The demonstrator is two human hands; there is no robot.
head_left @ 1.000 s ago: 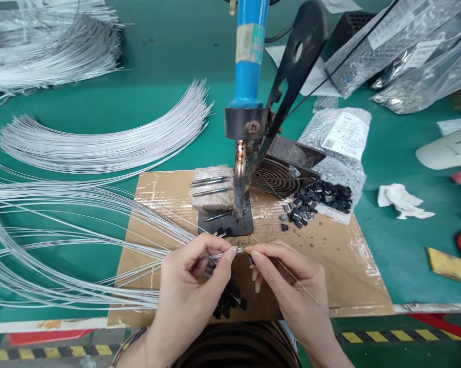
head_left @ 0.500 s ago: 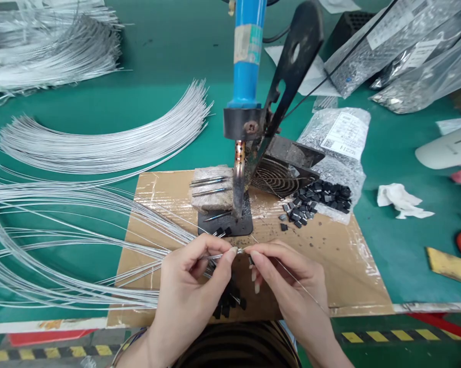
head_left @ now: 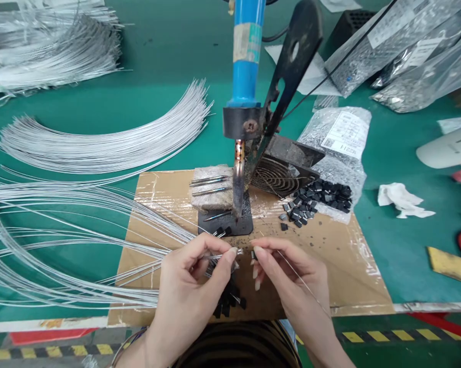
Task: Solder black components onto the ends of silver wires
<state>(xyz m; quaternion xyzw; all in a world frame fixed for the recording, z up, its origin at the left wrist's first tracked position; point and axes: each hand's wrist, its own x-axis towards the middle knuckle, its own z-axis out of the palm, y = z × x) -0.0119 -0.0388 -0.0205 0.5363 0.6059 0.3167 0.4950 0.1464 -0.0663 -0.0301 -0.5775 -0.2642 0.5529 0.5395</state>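
My left hand point(head_left: 197, 281) is closed, pinching the end of a white wire between thumb and index finger; the bare tip pokes out toward the right. My right hand point(head_left: 297, 276), a short gap away, is closed too. A small black block point(head_left: 254, 254) shows at its fingertips, and a thin strand of wire point(head_left: 303, 283) runs through the same fingers and back over the hand. Just beyond both hands, the tip of a soldering iron point(head_left: 238, 194) points down. Wires with black blocks on their ends point(head_left: 230, 301) lie partly hidden under my left hand.
Loose white wires point(head_left: 80, 245) spread leftward, with a curved wire bundle point(head_left: 111, 143) behind. A pile of black blocks point(head_left: 322, 197) spills from a plastic bag point(head_left: 341, 138) at right. The blue-handled iron's stand point(head_left: 291, 66) rises mid-bench above cardboard point(head_left: 349, 276). Crumpled tissue point(head_left: 402, 200) lies farther right.
My right hand has moved slightly right, away from my left, so a gap now shows between the fingertips. The left hand stays in place with the wire.
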